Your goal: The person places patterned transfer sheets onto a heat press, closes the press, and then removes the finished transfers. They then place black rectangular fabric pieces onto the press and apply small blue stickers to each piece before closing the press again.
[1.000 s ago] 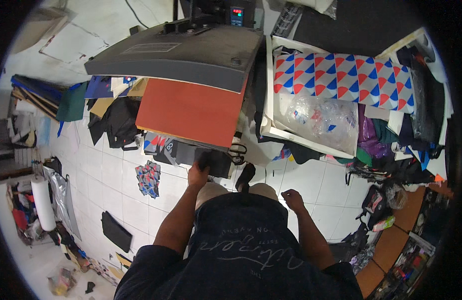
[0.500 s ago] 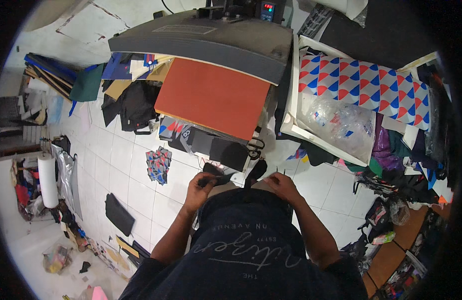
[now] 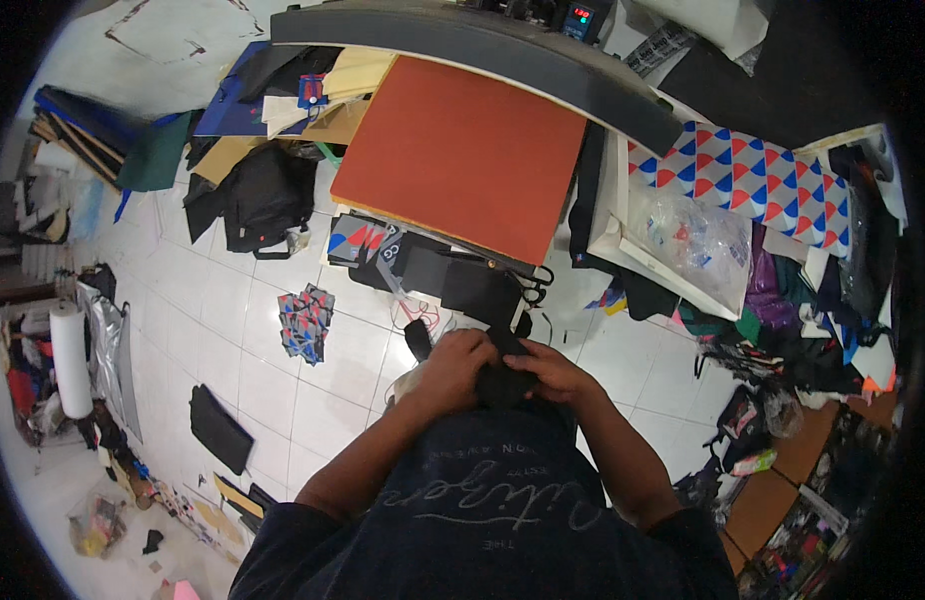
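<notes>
My left hand (image 3: 453,368) and my right hand (image 3: 551,372) are brought together in front of my chest, both closed on a small piece of black fabric (image 3: 503,375). Just beyond them lies a pile of black pieces (image 3: 463,282) under the front edge of a heat press. The press has an orange-red lower pad (image 3: 463,150) and a raised dark upper plate (image 3: 483,45). Black scissors (image 3: 536,285) hang at the pad's near right corner.
A white tray (image 3: 623,245) with a clear plastic bag stands right of the press, beside red, white and blue triangle-patterned fabric (image 3: 773,185). Patterned pieces (image 3: 305,322), a black bag (image 3: 263,200), a black flat piece (image 3: 220,428) and a white roll (image 3: 71,360) lie on the white tiled floor.
The view has tilted down and closer to the press pad. My hands have come together from apart at the pile and now hold the black piece between them.
</notes>
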{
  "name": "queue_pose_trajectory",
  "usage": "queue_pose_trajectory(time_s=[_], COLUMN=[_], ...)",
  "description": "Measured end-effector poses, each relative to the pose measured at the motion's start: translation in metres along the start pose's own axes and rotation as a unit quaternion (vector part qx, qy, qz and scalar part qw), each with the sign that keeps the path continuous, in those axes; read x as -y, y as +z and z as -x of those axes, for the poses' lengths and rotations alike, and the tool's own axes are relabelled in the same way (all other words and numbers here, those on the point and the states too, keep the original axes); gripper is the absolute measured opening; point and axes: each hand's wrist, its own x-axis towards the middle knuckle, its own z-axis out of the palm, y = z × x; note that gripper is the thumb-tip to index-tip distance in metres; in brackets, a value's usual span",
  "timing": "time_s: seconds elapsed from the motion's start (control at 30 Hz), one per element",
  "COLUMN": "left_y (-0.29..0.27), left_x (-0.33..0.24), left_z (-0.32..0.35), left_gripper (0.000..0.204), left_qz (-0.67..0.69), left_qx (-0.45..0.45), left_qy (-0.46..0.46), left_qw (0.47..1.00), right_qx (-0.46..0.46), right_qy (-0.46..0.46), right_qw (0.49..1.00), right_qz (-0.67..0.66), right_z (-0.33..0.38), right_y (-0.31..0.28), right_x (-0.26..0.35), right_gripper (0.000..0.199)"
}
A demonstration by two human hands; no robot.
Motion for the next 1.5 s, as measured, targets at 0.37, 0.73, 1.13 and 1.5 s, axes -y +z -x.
queue_pose_trajectory(time_s=[0.37,0.73,1.13,1.5], left_y=[-0.078,-0.113,-0.122,-0.129], left_x=[0.104,0.114,0.181,0.174], left_z=[0.103,0.124,0.195,0.179], left_gripper=[0.04,0.037,0.033,0.032], left_qz=[0.718,0.625,0.597,0.602], left_qx=[-0.027,-0.013,-0.209,-0.209], left_qy=[-0.427,-0.388,-0.439,-0.419], left_qw=[0.548,0.677,0.638,0.646], right_qx=[-0.151,-0.143,-0.505,-0.43], right_qy=[-0.145,-0.186,-0.163,-0.097], right_qw=[0.976,0.938,0.566,0.529], right_qz=[-0.067,0.255,0.63,0.725], right_z=[-0.089,-0.125,-0.157,-0.171], right_y=[0.138,0.194,0.037,-0.004], right_x=[-0.043,-0.049,-0.041,-0.034], right_gripper=[0.059,0.06,0.048,0.045])
